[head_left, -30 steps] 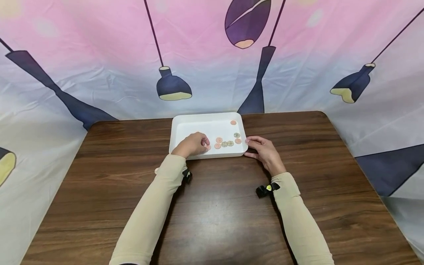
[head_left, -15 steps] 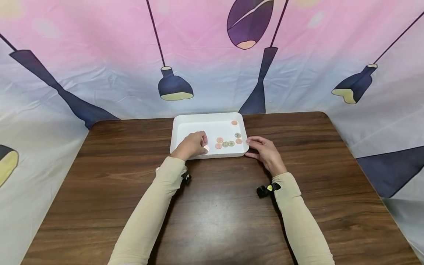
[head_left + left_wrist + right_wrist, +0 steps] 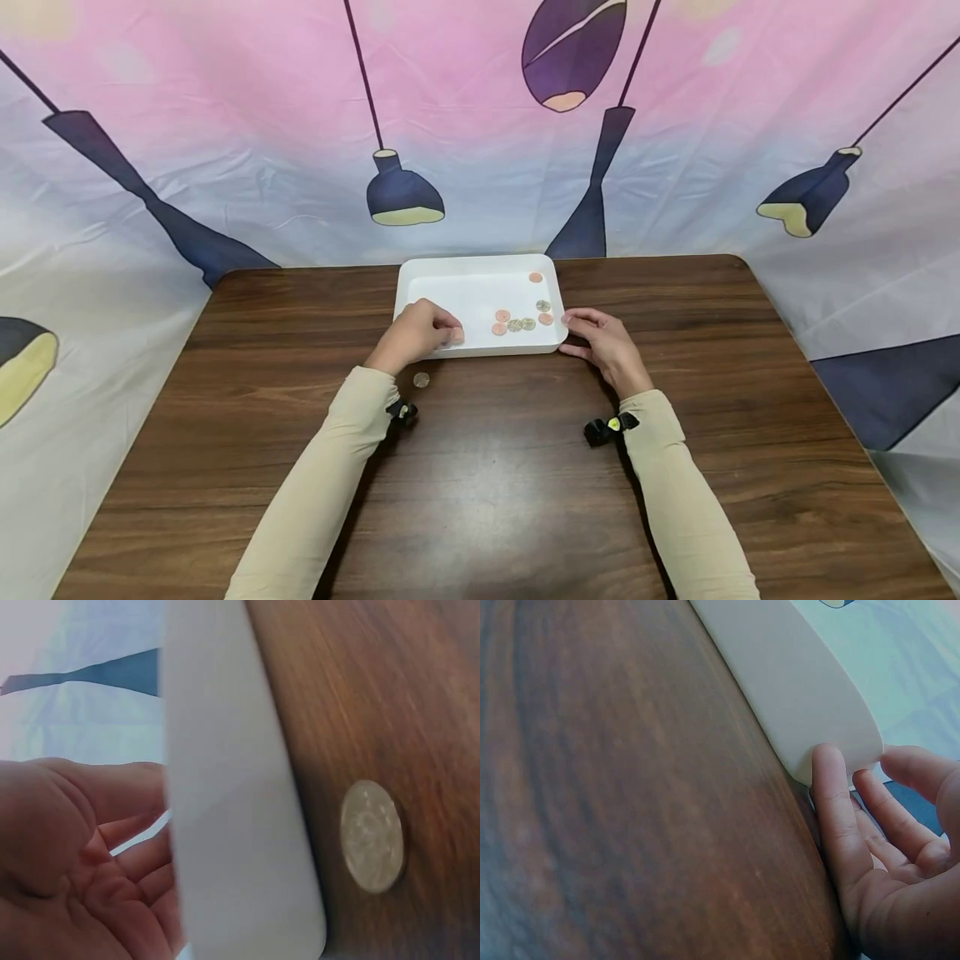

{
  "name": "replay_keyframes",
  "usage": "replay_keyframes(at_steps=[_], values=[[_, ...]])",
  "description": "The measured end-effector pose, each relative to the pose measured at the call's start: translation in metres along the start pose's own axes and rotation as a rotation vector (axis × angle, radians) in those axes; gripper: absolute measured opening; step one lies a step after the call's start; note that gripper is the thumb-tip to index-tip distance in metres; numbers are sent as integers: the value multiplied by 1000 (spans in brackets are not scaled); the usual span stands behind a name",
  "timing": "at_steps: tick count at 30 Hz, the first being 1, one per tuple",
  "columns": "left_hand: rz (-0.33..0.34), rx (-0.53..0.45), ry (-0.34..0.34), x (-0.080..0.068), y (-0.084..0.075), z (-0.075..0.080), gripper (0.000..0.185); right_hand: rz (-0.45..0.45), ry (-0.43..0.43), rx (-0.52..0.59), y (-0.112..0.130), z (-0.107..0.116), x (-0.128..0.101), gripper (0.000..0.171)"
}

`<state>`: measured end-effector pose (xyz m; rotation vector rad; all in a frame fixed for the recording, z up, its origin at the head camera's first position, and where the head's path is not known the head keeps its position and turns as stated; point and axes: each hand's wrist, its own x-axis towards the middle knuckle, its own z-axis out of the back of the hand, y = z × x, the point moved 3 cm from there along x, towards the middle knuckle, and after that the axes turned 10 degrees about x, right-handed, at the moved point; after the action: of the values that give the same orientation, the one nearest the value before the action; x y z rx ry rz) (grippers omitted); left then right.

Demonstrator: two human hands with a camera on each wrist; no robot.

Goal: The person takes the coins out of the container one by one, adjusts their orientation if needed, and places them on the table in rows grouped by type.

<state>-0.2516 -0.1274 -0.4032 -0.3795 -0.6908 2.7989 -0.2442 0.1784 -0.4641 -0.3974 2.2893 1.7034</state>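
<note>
In the head view, a shallow white tray [image 3: 480, 352] stands at the table's far side. Over its front left part, my left hand [image 3: 415, 333] pinches a copper-coloured coin [image 3: 456, 336] between thumb and index finger. The left wrist view has those fingertips hidden behind the tray wall. At the tray's front right corner, my right hand [image 3: 606, 348] holds on, with the thumb [image 3: 830, 769] against the front wall and the index finger [image 3: 919, 766] at the rim. A silver-coloured coin [image 3: 373, 836] lies on the table just outside the tray, beside my left wrist.
Several copper and silver coins lie in the tray's right half, one copper coin [image 3: 536, 277] near the back corner. The brown wooden table [image 3: 480, 483] ends at a printed cloth backdrop [image 3: 480, 150] behind the tray.
My left hand has shifted left along the tray's front with the copper coin, and the silver coin on the table now shows beside the wrist. My right hand has stayed at the corner.
</note>
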Motion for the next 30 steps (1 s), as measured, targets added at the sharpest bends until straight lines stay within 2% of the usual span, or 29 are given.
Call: replay_keyframes(at_steps=[7,14,22,30], values=[[-33,-130,29,-21,7,18,21,3,-2,9,0,0,1,37],[29,-245,50,-45,18,38,20,2,13,7,-1,0,3,37],[75,-270,53,-71,37,42,18,-7,7,5,1,-1,4,37],[127,-217,61,-98,59,41,19,-5,1,0,0,-1,2,37]])
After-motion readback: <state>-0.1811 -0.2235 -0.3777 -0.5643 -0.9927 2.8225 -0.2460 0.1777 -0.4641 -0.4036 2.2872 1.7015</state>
